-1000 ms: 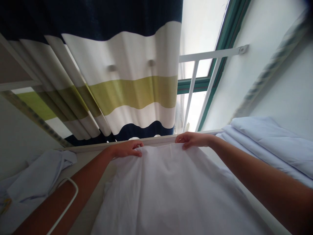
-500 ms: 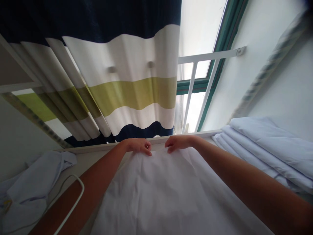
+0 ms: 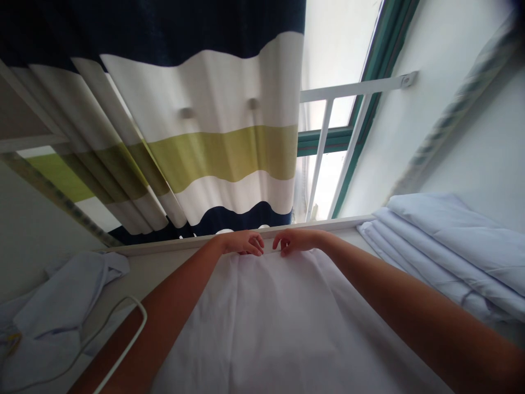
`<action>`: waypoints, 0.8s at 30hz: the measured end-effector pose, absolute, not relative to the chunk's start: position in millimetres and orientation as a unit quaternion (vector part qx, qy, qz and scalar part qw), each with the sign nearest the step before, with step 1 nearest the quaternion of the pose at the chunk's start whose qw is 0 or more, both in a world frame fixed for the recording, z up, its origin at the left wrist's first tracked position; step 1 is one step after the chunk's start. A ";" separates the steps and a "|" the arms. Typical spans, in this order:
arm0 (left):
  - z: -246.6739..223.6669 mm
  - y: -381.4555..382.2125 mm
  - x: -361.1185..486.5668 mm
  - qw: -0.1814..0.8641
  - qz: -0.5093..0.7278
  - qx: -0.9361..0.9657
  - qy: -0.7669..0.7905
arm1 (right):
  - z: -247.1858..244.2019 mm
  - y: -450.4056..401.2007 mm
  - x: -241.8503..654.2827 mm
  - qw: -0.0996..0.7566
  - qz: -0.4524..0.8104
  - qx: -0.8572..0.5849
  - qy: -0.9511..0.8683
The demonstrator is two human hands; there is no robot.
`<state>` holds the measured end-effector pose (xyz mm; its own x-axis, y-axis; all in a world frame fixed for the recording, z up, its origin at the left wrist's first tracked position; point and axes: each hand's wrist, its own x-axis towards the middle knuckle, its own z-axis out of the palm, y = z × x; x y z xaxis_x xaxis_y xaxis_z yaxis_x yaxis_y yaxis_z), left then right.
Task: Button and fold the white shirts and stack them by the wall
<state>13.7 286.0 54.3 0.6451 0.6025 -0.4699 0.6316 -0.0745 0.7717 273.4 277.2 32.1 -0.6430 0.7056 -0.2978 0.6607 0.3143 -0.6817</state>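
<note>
A white cloth (image 3: 283, 323) lies spread in front of me, its far edge close to the ledge below the curtain. My left hand (image 3: 245, 242) rests at that far edge, left of centre, its fingers curved and a little apart, with nothing seen between them. Just to its right, my right hand (image 3: 296, 241) is at the same edge, thumb and fingers parted with a gap between them. The two hands face each other without touching.
Folded white cloths (image 3: 451, 246) are stacked at the right. A crumpled white cloth (image 3: 57, 312) lies at the left, near a white cable (image 3: 133, 328). Beyond the ledge (image 3: 164, 246) hang a striped curtain (image 3: 221, 153) and a white railing (image 3: 353, 92).
My left hand has shifted slightly right, and the fingers of both hands have loosened from their pinch on the cloth's edge. The cloth's far part looks flatter.
</note>
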 end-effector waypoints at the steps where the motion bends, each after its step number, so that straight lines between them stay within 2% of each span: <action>1: 52.2 288.7 17.6 0.526 -0.012 0.736 0.426 | 30.6 277.5 272.2 0.032 0.402 -0.419 -0.813; 5: 41.1 295.0 32.7 0.487 0.021 0.760 0.429 | 26.9 278.7 268.5 0.054 0.385 -0.414 -0.823; 9: 30.2 284.1 26.1 0.392 0.093 0.787 0.468 | 19.1 275.8 282.7 0.067 0.358 -0.454 -0.813; 12: 26.2 261.7 -12.2 0.296 0.147 0.787 0.521 | 9.8 264.8 318.8 0.088 0.326 -0.508 -0.792; 16: 19.2 229.8 -89.8 0.213 0.151 0.753 0.604 | -0.7 241.8 385.5 0.097 0.292 -0.570 -0.762; 19: 10.5 217.6 -131.2 0.201 0.129 0.719 0.652 | -4.7 227.6 421.7 0.106 0.273 -0.592 -0.751; 24: 5.7 216.7 -144.2 0.247 0.134 0.732 0.621 | -5.6 215.8 435.5 0.129 0.270 -0.591 -0.749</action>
